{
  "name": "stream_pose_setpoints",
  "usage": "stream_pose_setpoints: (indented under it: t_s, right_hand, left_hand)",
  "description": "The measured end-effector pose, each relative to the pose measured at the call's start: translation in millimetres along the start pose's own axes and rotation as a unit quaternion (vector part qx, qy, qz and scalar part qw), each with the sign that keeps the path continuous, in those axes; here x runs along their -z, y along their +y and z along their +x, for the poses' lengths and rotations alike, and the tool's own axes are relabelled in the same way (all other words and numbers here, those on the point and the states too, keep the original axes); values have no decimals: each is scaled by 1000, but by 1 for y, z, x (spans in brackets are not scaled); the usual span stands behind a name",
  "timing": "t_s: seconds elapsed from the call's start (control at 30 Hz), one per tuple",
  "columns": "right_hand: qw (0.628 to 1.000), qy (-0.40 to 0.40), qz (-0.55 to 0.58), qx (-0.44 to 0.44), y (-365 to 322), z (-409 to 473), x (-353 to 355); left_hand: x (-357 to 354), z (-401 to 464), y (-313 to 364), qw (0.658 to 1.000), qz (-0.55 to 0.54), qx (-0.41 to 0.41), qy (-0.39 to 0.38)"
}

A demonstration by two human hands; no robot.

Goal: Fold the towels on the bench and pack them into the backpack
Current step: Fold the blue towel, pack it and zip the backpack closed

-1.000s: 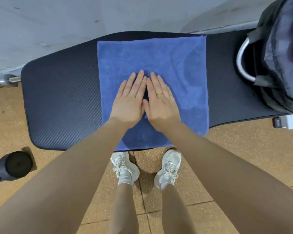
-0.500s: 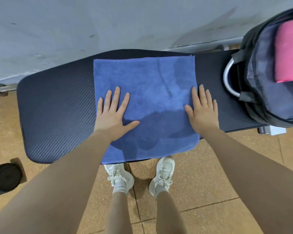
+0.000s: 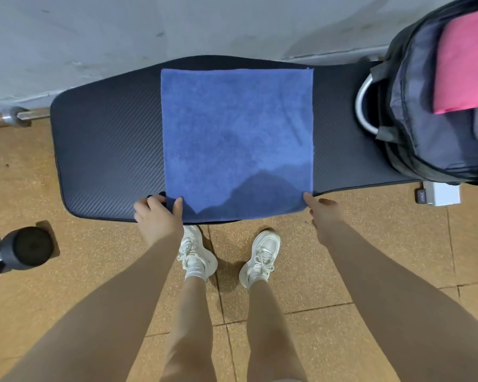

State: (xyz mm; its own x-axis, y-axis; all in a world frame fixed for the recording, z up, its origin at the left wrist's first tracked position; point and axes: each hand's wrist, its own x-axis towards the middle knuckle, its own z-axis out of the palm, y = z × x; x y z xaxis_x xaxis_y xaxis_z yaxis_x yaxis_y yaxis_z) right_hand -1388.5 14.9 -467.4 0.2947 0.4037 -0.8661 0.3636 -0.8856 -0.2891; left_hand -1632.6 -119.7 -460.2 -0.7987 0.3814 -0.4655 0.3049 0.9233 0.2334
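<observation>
Blue towel (image 3: 236, 142), near corners pinched by left hand (image 3: 157, 216) and right hand (image 3: 321, 213).

This is looking like a gym. A padded black workout bench (image 3: 108, 161) is standing on speckled floor tiles (image 3: 370, 257), with a dumbbell (image 3: 25, 252) and barbell end (image 3: 9, 119) lying beside it.

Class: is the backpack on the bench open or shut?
Open: the backpack gapes, showing a pink towel inside.
</observation>
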Motion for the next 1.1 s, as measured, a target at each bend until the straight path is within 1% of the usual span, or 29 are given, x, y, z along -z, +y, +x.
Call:
stream_pose_setpoints:
  t_s: [0.03, 0.07, 0.1, 0.17, 0.23, 0.3, 0.33, 0.4, 0.47, 0.53, 0.63, 0.67, 0.77, 0.83, 0.9, 0.97, 1.0, 1.03, 1.1]
  right_hand:
    - [999, -29, 20, -13, 3, 0, -4]
    - [999, -49, 14, -15, 4, -2, -7]
    - [999, -53, 0, -8, 5, -3, -10]
    - [999, -28, -25, 6, 6, -9, -12]
    - [998, 2, -48, 26, 4, -19, -6]
    - [997, 4, -61, 53, 3, -29, 3]
    - [997, -5, -55, 62, 1, -36, 8]
    - [996, -14, -25, 80, -9, -53, 20]
    - [994, 5, -9, 105, -23, -67, 30]
    - [992, 4, 18, 127, -38, -80, 38]
    - [988, -36, 34, 149, -64, -89, 40]
    - [986, -49, 28, 156, -72, -88, 38]
    - [982, -82, 19, 168, -99, -82, 29]
    - [982, -85, 39, 164, -114, -72, 19]
    - [982, -83, 69, 152, -128, -60, 11]
    - [981, -104, 71, 145, -143, -47, 5]
    - [981, -116, 53, 146, -150, -39, 2]
    - [980, -124, 27, 152, -156, -32, -1]
    - [978, -102, -30, 180, -166, -21, -8]
  left_hand:
    - [-3, -1, 1, 1000, -11, 28, -4]
    - [-5, -2, 2, 998, -20, 52, -13]
    - [-7, -3, 2, 997, -30, 73, -26]
    - [-6, -4, 4, 992, -61, 105, -46]
    - [1, -5, 6, 983, -123, 113, -71]
    - [13, -8, 7, 966, -199, 124, -109]
    - [20, -10, 8, 961, -214, 128, -122]
    - [38, -14, 13, 967, -185, 118, -126]
    - [57, -16, 21, 972, -165, 111, -122]
    - [75, -16, 32, 970, -184, 113, -113]
    - [98, -3, 54, 968, -218, 99, -76]
    - [103, 2, 61, 961, -249, 94, -73]
    - [115, 18, 83, 917, -378, 73, -108]
    - [117, 31, 93, 908, -400, 45, -119]
    - [114, 45, 99, 903, -409, 35, -125]
    - [109, 60, 103, 902, -406, 17, -145]
    - [107, 68, 102, 907, -391, -5, -157]
    - [103, 78, 101, 915, -365, -30, -167]
    - [99, 96, 100, 940, -284, -79, -169]
